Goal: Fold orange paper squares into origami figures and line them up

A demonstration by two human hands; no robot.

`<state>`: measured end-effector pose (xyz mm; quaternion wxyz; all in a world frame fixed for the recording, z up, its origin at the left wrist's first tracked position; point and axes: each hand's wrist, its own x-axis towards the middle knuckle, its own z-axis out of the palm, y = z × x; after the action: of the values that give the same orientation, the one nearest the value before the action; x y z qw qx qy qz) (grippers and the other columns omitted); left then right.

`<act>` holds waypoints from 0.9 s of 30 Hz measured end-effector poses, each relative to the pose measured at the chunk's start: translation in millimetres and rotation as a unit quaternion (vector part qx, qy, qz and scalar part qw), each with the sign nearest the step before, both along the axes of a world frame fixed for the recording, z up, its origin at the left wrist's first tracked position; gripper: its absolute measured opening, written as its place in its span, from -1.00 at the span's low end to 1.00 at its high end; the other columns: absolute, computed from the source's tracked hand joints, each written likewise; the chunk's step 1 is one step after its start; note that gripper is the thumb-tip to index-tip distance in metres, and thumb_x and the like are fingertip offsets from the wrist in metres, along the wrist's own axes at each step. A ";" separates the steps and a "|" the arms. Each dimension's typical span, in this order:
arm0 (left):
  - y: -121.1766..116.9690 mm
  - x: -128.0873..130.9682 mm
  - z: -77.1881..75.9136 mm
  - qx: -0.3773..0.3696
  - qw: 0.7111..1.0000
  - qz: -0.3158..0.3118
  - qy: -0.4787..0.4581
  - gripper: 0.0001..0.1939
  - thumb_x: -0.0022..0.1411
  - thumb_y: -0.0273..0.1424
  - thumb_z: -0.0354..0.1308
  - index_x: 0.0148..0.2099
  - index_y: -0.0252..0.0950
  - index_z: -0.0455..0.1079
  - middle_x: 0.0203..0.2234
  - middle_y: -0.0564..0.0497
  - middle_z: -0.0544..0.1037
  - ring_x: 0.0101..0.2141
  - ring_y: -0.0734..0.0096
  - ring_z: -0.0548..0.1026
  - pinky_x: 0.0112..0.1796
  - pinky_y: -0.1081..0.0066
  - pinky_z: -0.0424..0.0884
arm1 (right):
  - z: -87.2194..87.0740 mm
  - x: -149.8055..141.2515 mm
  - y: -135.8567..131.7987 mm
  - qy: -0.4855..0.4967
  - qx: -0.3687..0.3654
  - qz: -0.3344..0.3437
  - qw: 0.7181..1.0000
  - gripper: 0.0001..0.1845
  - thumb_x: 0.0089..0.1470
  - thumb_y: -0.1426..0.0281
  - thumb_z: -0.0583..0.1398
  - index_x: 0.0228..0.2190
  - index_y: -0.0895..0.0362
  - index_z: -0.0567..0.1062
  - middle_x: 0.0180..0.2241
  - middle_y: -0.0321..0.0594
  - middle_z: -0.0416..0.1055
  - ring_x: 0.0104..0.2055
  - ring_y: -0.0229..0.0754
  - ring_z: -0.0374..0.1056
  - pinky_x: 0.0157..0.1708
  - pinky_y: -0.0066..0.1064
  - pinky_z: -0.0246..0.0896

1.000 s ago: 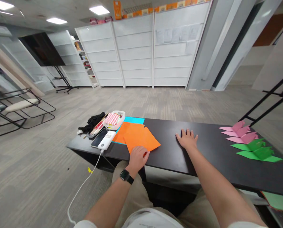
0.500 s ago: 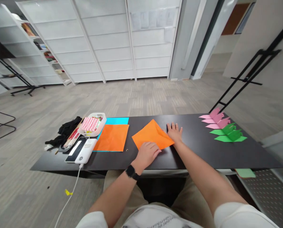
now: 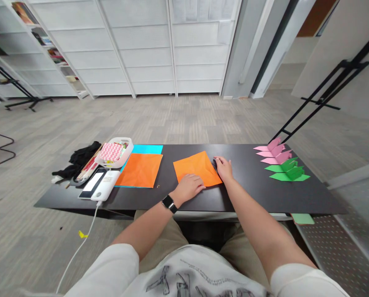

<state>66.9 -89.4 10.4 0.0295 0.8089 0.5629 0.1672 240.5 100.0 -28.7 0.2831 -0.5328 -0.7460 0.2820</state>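
Note:
An orange sheet of paper (image 3: 190, 165) with crease lines lies on the dark table (image 3: 246, 194) in front of me, turned at a slight angle. My left hand (image 3: 189, 188) rests flat across its near edge, fingers stretched to the right. Against the sheet's right edge lies my right hand (image 3: 224, 168), its fingers loosely extended and slightly bent, with nothing visible in them. To the left is another orange sheet (image 3: 141, 170) on top of blue paper (image 3: 149, 149).
Folded pink paper cranes (image 3: 275, 152) and green paper cranes (image 3: 287, 170) stand at the right. At the left are a white basket (image 3: 128, 150), a white device (image 3: 105, 185) with a cable (image 3: 84, 243), a phone (image 3: 91, 185) and black cloth (image 3: 82, 156).
My right hand's fingers have drawn in from a spread pose beside the paper's right corner. The orange sheet has turned slightly under my hands. The camera view has tilted down.

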 end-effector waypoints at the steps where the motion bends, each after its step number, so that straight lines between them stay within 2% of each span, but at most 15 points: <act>1: 1.8 1.7 -0.5 0.000 1.000 -0.010 0.007 -0.70 0.57 -0.16 0.14 -0.15 -0.23 0.55 -0.21 -0.04 0.64 -0.15 0.23 0.54 -0.09 0.24 0.37 | -2.6 5.1 2.4 0.059 -0.007 0.010 0.998 -0.44 0.44 0.14 -0.09 0.09 0.02 0.62 0.15 -0.11 0.61 0.29 0.01 0.42 0.53 0.28 -0.36; 3: 4.2 4.2 -1.5 0.004 0.999 -0.026 0.023 -0.70 0.58 -0.16 0.13 -0.13 -0.23 0.55 -0.20 -0.04 0.64 -0.13 0.24 0.54 -0.09 0.24 0.36 | -7.5 14.7 5.6 0.140 -0.013 0.037 0.989 -0.43 0.38 0.04 0.03 0.17 0.05 0.58 0.09 -0.05 0.63 0.22 0.04 0.47 0.47 0.22 -0.04; 4: 4.9 4.7 -1.9 0.008 0.999 -0.035 0.030 -0.70 0.58 -0.17 0.13 -0.12 -0.23 0.55 -0.19 -0.04 0.64 -0.13 0.24 0.54 -0.09 0.24 0.35 | -9.6 18.7 6.4 0.154 -0.003 0.045 0.987 -0.39 0.33 0.02 0.11 0.21 0.07 0.55 0.13 -0.01 0.60 0.25 0.06 0.45 0.43 0.16 0.10; 6: 5.5 4.3 -2.5 0.017 0.998 -0.053 0.042 -0.71 0.58 -0.17 0.14 -0.12 -0.24 0.56 -0.19 -0.04 0.65 -0.12 0.25 0.54 -0.07 0.24 0.35 | -12.7 24.2 6.4 0.130 0.040 0.050 0.989 -0.34 0.25 0.02 0.22 0.25 0.08 0.54 0.32 0.06 0.42 0.38 0.10 0.31 0.41 0.04 0.16; 8: 5.2 1.5 -2.3 0.021 0.996 -0.068 0.049 -0.71 0.58 -0.18 0.14 -0.13 -0.24 0.56 -0.20 -0.03 0.65 -0.12 0.25 0.53 -0.06 0.23 0.35 | -14.2 26.0 4.6 0.064 0.080 0.060 0.993 -0.40 0.24 0.08 0.25 0.22 0.06 0.58 0.47 0.04 0.19 0.50 0.11 0.14 0.46 -0.01 0.09; 10: 4.0 -4.0 -1.6 0.022 0.996 -0.073 0.054 -0.70 0.58 -0.18 0.13 -0.14 -0.25 0.55 -0.21 -0.03 0.65 -0.11 0.25 0.54 -0.04 0.23 0.35 | -13.9 24.6 1.5 -0.008 0.098 0.084 0.992 -0.48 0.27 0.15 0.23 0.18 0.02 0.62 0.52 -0.03 0.10 0.55 0.11 0.04 0.48 0.00 0.02; 14: -1.4 -22.3 -0.3 0.009 0.996 -0.058 0.060 -0.69 0.59 -0.18 0.11 -0.12 -0.25 0.55 -0.19 -0.04 0.65 -0.10 0.24 0.55 -0.02 0.23 0.38 | -7.9 17.3 -9.0 -0.131 0.108 0.109 0.980 -0.55 0.33 0.20 0.18 0.16 -0.04 0.63 0.44 -0.12 0.28 0.54 0.17 0.01 0.51 0.24 -0.21; 17: -7.2 -36.2 0.4 -0.014 0.998 -0.035 0.058 -0.71 0.59 -0.19 0.12 -0.10 -0.25 0.56 -0.15 -0.05 0.65 -0.06 0.21 0.57 0.02 0.22 0.41 | 0.2 13.1 -22.0 -0.208 0.118 0.109 0.965 -0.51 0.40 0.16 0.12 0.24 -0.06 0.56 0.41 -0.16 0.34 0.52 0.19 0.03 0.51 0.38 -0.43; 20: -10.2 -40.2 2.3 -0.030 0.998 0.044 0.023 -0.73 0.60 -0.22 0.08 0.06 -0.26 0.53 -0.01 -0.10 0.65 0.03 0.18 0.58 0.12 0.20 0.43 | 8.6 12.1 -41.3 -0.269 0.119 0.098 0.951 -0.43 0.43 0.11 0.06 0.35 -0.07 0.46 0.46 -0.17 0.27 0.53 0.23 0.01 0.50 0.38 -0.42; 23: -4.3 -30.0 4.6 -0.026 0.988 0.153 -0.013 -0.59 0.63 -0.24 -0.02 0.32 -0.34 0.37 0.18 -0.20 0.58 0.16 0.13 0.54 0.21 0.17 0.42 | 15.9 13.5 -67.4 -0.309 0.132 0.052 0.940 -0.39 0.46 0.10 0.01 0.40 -0.02 0.39 0.47 -0.08 0.23 0.53 0.33 -0.02 0.47 0.43 -0.39; 27: 18.6 -7.2 3.8 -0.049 0.980 0.192 0.004 -0.51 0.62 -0.18 -0.06 0.35 -0.37 0.36 0.20 -0.26 0.55 0.21 0.06 0.50 0.26 0.11 0.41 | 28.9 17.5 -106.2 -0.351 0.133 0.020 0.927 -0.29 0.46 0.05 0.01 0.44 0.15 0.33 0.42 0.19 0.25 0.50 0.43 0.01 0.43 0.47 -0.35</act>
<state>59.7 -70.8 14.2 0.0344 0.6843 0.7151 0.1386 258.1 -6.2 0.2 0.0658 -0.5401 -0.8388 -0.0192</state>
